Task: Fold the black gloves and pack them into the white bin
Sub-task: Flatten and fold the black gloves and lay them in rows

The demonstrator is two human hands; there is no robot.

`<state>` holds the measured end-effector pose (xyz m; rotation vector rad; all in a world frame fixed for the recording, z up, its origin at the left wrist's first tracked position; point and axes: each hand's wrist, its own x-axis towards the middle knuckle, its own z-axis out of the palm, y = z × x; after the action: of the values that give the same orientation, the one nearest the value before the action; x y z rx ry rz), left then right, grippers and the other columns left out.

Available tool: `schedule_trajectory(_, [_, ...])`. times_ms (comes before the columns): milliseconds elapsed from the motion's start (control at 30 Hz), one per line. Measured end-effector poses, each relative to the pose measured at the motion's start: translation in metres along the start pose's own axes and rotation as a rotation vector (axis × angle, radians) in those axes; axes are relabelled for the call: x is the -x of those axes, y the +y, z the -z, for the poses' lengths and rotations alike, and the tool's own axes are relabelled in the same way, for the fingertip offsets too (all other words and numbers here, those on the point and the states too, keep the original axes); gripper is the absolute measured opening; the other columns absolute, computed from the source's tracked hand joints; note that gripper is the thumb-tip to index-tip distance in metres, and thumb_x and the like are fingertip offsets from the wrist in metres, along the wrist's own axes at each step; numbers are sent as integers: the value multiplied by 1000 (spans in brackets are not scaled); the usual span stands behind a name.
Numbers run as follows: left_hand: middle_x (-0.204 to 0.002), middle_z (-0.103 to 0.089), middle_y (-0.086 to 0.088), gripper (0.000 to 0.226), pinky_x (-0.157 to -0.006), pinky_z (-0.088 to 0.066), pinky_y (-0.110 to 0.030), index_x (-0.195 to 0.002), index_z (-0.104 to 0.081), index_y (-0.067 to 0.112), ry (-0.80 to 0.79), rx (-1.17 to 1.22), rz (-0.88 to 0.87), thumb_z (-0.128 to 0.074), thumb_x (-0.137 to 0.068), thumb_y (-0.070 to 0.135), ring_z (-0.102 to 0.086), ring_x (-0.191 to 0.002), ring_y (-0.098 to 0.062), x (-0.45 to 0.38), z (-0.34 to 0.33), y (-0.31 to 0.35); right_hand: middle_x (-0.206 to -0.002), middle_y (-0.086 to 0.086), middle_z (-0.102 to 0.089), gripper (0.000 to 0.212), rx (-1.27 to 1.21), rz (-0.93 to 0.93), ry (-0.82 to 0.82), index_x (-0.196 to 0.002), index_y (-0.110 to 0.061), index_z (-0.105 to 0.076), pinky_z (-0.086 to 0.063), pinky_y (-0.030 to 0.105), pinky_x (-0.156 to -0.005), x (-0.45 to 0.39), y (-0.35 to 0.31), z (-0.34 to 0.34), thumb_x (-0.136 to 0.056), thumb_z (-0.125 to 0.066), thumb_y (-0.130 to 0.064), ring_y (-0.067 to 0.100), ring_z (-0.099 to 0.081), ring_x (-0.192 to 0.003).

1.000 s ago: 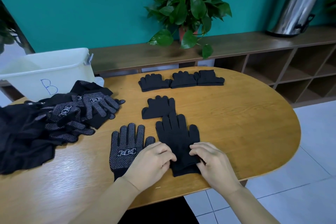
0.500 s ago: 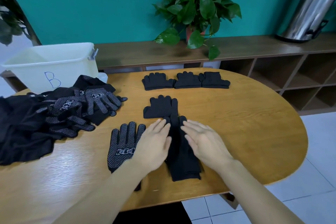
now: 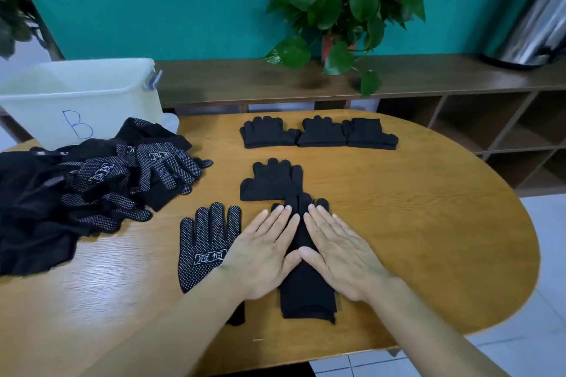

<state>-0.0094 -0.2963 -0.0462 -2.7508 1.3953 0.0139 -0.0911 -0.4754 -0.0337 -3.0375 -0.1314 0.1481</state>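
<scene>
A black glove (image 3: 307, 294) lies lengthwise near the table's front edge, narrowed by folding. My left hand (image 3: 263, 251) and my right hand (image 3: 340, 254) press flat on it side by side, fingers straight. A dotted black glove (image 3: 203, 242) lies palm up just left of my left hand. A folded glove (image 3: 271, 179) sits right behind the pressed one. Three folded gloves (image 3: 318, 133) form a row further back. A heap of unfolded gloves (image 3: 101, 180) lies at the left. The white bin (image 3: 76, 98) marked B stands at the back left.
Black cloth (image 3: 27, 223) spreads over the table's left end. Behind the wooden table (image 3: 428, 223) runs a low shelf with a potted plant (image 3: 343, 9) and a steel can (image 3: 533, 18). Tiled floor shows at the right.
My hands went from gripping the glove's cuff to lying flat on its middle. The glove has become narrower, its sides folded inward. The view has shifted slightly.
</scene>
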Motion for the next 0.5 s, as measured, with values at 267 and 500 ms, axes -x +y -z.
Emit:
schedule_trajectory(267, [-162,7,-2,75,-119,2,-27,-155,-1,11,122,182,-153,3,-99,60,9,-149,-12,45,2,9,-158,-6,23,72,-84,37,28,-152,-19,15,15,24,-118,35,-30,-4,-94,-1,-58,3,27,-142])
schedule_trajectory(500, [-156,-32,1,74,-119,-19,-33,-148,-41,16,201,215,-189,-17,-98,65,-21,-146,-11,57,7,-12,-161,-3,-8,84,-23,-85,158,-155,-15,-16,3,26,-120,55,-3,-4,-90,9,-63,8,-4,-149])
